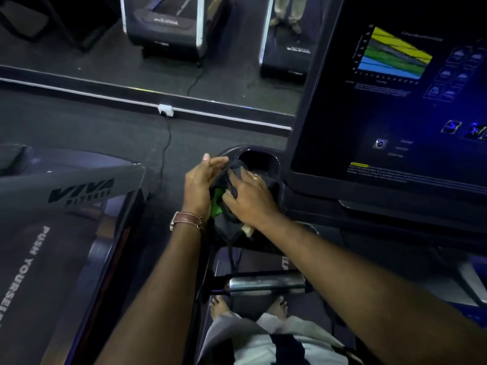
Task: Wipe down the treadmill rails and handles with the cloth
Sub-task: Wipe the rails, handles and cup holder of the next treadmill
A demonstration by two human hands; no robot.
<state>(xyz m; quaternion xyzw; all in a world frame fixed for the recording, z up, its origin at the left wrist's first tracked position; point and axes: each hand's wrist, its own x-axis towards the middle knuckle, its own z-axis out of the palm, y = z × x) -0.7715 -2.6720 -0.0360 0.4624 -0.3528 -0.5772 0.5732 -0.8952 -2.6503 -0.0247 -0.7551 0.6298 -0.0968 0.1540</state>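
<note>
Both hands met on a dark cloth (232, 214) bunched over the left end of the treadmill console, just beside the recessed cup holder (259, 160). Right hand (250, 197): laid palm-down on top of the cloth, fingers spread and pressing the fabric, a ring on one finger. Left hand (201, 184): held edge-on against the cloth's left side, fingers straight and close together, thumb raised; no pinch or curl around the fabric was visible. A brown-strapped wristwatch (185, 219) sat on the left wrist. A green patch showed in the cloth between the two hands, and a loose fold hung below the right wrist.

Console screen (395, 101): to the right of the hands, lit, with a chart of yellow, green and blue bands. Metal handle (266, 283): horizontal bar below the hands, apart from the cloth. The person's bare feet (220, 306) stood on the belt beneath it.

Neighbouring treadmill (66, 206): to the left, lettered "VIVA" and "PUSH YOURSELF". A wall socket (166, 109) sat on the white skirting ahead, a black cable (164, 154) running down from it across the dark floor. A mirror above the skirting reflected more treadmills.
</note>
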